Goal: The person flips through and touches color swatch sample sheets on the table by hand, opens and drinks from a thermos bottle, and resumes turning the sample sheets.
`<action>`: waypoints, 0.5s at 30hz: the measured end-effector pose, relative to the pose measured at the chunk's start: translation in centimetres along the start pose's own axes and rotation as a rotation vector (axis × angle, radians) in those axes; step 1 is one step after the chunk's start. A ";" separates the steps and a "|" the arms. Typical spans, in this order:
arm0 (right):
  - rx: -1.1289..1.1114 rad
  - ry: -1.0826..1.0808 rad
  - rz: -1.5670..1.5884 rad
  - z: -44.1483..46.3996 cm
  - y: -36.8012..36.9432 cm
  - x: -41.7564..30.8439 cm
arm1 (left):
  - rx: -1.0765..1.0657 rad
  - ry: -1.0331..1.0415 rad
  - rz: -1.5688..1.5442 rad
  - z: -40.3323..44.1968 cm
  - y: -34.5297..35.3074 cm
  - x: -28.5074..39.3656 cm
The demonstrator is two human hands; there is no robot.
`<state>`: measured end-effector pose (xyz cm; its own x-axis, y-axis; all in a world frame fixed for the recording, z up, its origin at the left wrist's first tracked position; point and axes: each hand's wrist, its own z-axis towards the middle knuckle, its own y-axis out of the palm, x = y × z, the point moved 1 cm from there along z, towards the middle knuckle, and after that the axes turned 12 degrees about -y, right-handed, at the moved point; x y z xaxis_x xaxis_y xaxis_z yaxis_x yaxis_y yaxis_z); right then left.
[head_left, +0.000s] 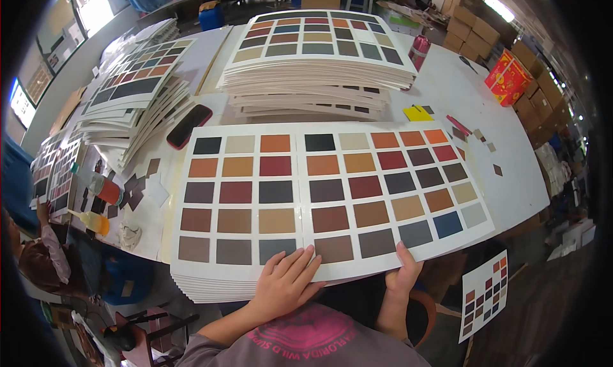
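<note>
A large white swatch sheet (301, 214) with rows of coloured rectangles lies on top of a stack at the table's near edge. My left hand (288, 282) rests flat on its lower edge near the middle, fingers stretched out. Further right, my right hand (403, 271) holds the front edge, one digit on top and the other fingers curled below, partly hidden. Behind the sheet stands a tall stack of similar swatch boards (316, 67).
Another board stack (137, 99), a dark phone (189, 127), a bottle (99, 185) and a yellow glue bottle (94, 222) are on the left. Loose chips, a yellow piece (418, 113), a red can (419, 51) and a red bucket (507, 78) are right. A co-worker (48, 258) is at far left.
</note>
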<state>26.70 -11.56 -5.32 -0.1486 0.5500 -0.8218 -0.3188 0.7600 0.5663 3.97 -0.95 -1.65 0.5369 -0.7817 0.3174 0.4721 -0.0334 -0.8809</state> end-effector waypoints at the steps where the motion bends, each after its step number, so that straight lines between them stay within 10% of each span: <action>1: 0.007 0.003 0.003 0.0 0.1 -0.1 | 0.000 0.000 0.002 0.0 0.0 0.0; 15: 0.013 0.008 0.013 0.0 0.1 0.0 | 0.009 0.008 0.003 0.1 -0.1 0.1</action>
<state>26.68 -11.51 -5.25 -0.1597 0.5573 -0.8148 -0.3049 0.7572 0.5776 4.07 -0.94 -1.49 0.5330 -0.7865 0.3121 0.4767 -0.0256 -0.8787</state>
